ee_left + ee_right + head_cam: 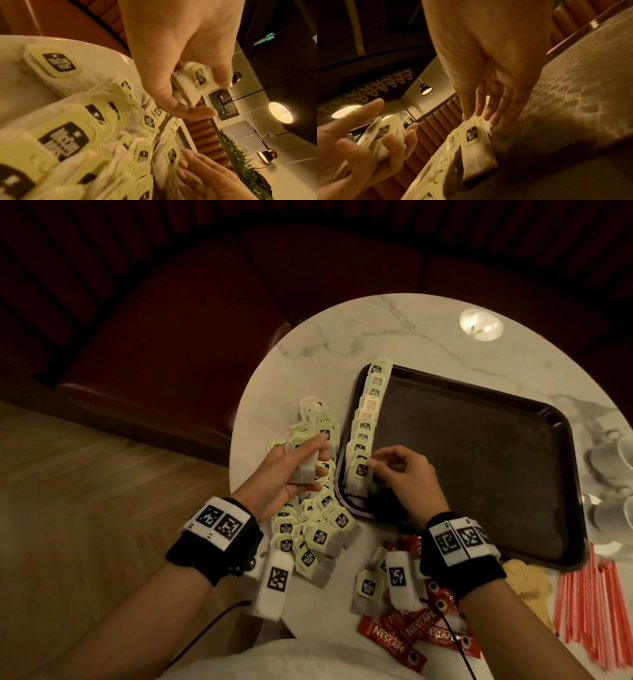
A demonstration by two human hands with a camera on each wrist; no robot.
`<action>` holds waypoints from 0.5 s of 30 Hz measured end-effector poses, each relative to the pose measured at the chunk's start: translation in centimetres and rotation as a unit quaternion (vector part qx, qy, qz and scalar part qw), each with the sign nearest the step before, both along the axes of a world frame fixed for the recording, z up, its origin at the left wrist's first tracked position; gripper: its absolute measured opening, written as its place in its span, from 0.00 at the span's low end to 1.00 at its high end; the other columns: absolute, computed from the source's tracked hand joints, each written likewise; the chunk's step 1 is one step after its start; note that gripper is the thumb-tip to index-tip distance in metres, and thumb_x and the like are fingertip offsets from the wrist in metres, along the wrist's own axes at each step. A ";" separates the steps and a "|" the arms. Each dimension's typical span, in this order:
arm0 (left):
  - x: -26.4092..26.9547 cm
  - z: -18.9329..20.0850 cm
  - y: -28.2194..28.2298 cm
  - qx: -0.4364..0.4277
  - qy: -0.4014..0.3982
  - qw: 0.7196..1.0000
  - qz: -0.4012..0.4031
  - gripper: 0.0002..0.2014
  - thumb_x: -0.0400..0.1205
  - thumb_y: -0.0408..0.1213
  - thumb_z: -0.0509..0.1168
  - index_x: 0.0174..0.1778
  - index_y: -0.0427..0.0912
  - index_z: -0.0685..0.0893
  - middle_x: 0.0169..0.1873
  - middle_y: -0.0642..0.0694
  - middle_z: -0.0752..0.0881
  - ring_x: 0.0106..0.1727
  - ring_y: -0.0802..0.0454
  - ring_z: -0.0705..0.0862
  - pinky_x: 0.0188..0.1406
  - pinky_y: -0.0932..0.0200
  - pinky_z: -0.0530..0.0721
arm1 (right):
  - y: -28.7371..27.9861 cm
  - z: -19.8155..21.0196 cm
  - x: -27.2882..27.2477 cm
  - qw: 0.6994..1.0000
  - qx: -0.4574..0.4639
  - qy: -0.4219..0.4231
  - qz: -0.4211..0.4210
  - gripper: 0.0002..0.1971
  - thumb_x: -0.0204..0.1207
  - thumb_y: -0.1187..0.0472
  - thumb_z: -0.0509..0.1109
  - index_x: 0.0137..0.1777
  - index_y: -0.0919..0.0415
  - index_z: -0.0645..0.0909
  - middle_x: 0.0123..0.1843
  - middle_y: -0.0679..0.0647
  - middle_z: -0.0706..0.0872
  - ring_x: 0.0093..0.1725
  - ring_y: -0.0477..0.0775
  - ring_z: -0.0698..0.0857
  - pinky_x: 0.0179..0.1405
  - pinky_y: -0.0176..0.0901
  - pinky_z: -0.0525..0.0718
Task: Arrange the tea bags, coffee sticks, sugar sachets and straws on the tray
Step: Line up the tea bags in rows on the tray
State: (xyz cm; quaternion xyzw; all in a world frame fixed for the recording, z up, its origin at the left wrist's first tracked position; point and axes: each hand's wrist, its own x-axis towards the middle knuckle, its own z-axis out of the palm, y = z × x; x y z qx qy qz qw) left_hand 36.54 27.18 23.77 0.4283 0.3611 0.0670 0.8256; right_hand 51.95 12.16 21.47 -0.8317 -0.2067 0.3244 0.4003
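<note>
Nearest the person, red coffee sticks (407, 635) lie scattered at the near edge of the marble table (394, 337), with a bundle of striped straws (589, 607) off to the right and yellowish sugar sachets (527, 580) between them, partly under the right wrist. A loose heap of tea bags (308, 539) sprawls on the table just left of the dark tray (479, 446). Above that heap the left hand (291, 474) is curled around a small stack of tea bags (303, 463), thumb on one side and fingers on the other, lifted clear of the table. The right hand (404, 474) rests over the tray's near left corner, fingers fairly straight, their tips touching the green tag of the nearest bag in a row of tea bags (368, 426); in the right wrist view the fingertips (467, 116) press that top edge rather than pinch it. The row runs overlapping along the tray's left rim, away toward the far corner. White cups (609, 453) stand at the table's right edge, beyond the tray
</note>
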 end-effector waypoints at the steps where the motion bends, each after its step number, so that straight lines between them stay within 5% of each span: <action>1: 0.1 0.1 0.0 -0.010 -0.005 1.000 0.005 0.28 0.70 0.55 0.69 0.56 0.36 0.84 0.43 0.46 0.86 0.35 0.55 0.83 0.29 0.62 0.83 | 0.0 0.5 -0.1 1.000 0.004 -0.016 -0.001 0.06 0.78 0.55 0.75 0.52 0.52 0.84 0.46 0.47 0.87 0.47 0.40 0.85 0.44 0.30 0.81; 4: 0.5 0.4 -0.1 -0.040 -0.017 0.999 0.018 0.33 0.69 0.64 0.64 0.54 0.37 0.84 0.40 0.45 0.87 0.33 0.54 0.84 0.28 0.61 0.83 | 0.3 2.2 -0.7 0.998 0.052 -0.047 0.007 0.04 0.79 0.55 0.73 0.50 0.53 0.83 0.42 0.52 0.86 0.38 0.36 0.81 0.39 0.28 0.79; 9: 0.9 0.8 -0.2 -0.062 -0.029 0.998 0.017 0.39 0.75 0.68 0.53 0.59 0.34 0.83 0.42 0.41 0.87 0.35 0.50 0.84 0.30 0.57 0.83 | 1.8 4.8 -2.3 0.991 0.104 -0.034 0.082 0.04 0.79 0.54 0.74 0.48 0.54 0.86 0.41 0.49 0.87 0.37 0.40 0.80 0.40 0.34 0.80; 15: 1.1 1.5 -0.7 -0.064 -0.038 0.997 0.003 0.34 0.81 0.66 0.50 0.67 0.43 0.82 0.57 0.41 0.88 0.49 0.48 0.88 0.40 0.54 0.85 | 3.3 5.3 -3.6 0.987 0.112 -0.032 0.113 0.06 0.78 0.55 0.75 0.51 0.55 0.88 0.43 0.50 0.88 0.36 0.36 0.81 0.39 0.26 0.77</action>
